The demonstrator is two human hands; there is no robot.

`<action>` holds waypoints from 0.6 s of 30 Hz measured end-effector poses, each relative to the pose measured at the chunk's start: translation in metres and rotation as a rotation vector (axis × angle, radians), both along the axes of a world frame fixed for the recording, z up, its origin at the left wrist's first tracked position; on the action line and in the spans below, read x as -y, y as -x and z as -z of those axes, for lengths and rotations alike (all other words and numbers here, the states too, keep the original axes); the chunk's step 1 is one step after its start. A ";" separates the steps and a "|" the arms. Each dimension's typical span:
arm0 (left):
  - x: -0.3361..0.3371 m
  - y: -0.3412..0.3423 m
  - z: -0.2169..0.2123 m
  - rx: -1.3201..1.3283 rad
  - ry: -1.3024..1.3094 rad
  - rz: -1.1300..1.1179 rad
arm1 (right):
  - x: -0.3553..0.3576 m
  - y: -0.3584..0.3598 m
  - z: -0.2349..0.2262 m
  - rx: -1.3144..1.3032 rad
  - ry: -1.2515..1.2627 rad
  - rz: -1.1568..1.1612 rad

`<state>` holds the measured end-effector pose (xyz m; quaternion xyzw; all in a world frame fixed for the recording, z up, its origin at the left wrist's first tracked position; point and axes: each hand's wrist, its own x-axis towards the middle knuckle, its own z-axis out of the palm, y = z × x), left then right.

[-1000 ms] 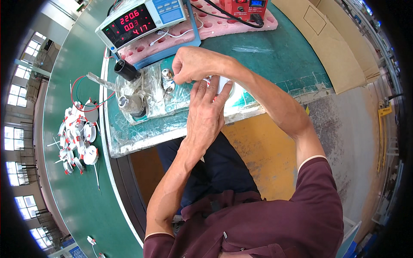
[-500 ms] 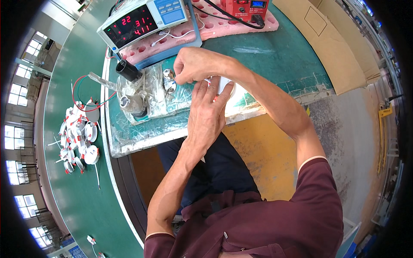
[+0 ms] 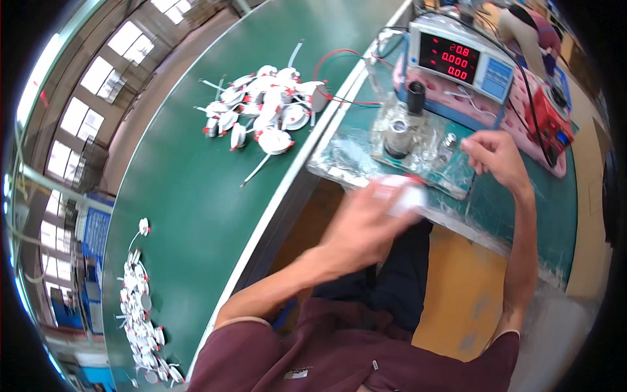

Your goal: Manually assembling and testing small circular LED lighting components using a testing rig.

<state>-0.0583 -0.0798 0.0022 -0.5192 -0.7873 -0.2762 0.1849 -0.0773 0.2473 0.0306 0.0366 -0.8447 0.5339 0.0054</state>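
Observation:
My left hand (image 3: 366, 225), smeared by motion, is closed on a round white downlight (image 3: 410, 198) with a red clip, over the bench's front edge. My right hand (image 3: 493, 157) hovers right of the metal contacts (image 3: 449, 145), its fingers curled in; whatever they might hold is hidden. Those contacts sit on a plastic-wrapped fixture board (image 3: 450, 179). A grey metal cylinder (image 3: 397, 138) and a black tube (image 3: 416, 98) stand upright on the same board, left of the contacts.
Behind the fixture is a power meter (image 3: 460, 59) with red digits, on pink foam (image 3: 519, 108). A red power box (image 3: 552, 117) stands right of it. White downlights (image 3: 274, 140) lie heaped on the green table (image 3: 196, 196), with another pile (image 3: 140, 307) nearer me. Another person (image 3: 532, 32) is at far right.
My left hand has carried the downlight left, away from the contacts. My right hand has pulled off the contacts to the right. The view has swung left, and the meter's digits have dropped.

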 end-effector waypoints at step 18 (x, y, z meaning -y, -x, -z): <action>0.258 0.045 0.056 -0.026 0.058 -0.925 | 0.324 0.068 0.035 -0.713 -0.354 -0.591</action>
